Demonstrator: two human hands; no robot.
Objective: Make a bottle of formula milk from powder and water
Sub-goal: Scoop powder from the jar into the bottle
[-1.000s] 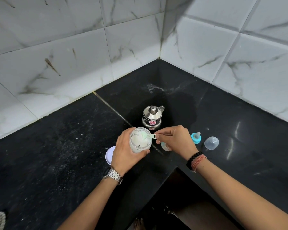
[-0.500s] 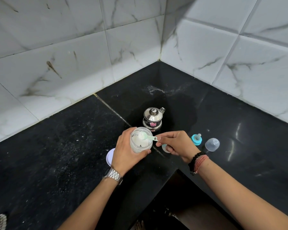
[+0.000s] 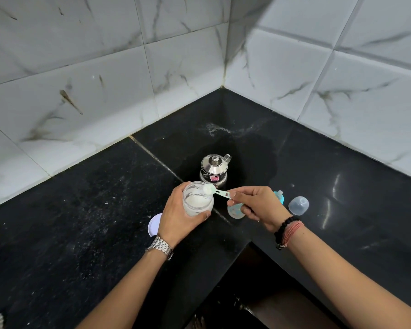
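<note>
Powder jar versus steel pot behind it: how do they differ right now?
The powder jar is clear, lidless and gripped by the left hand; the steel pot is shiny metal, lidded and untouched. The jar shows white powder; the pot's contents are hidden. Both are upright.

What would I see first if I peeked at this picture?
Right in the middle, a left hand grips a clear jar of white powder while the right hand pinches a little green scoop heaped with powder at its rim. Just behind stands a shiny steel pot on the black counter.
</note>
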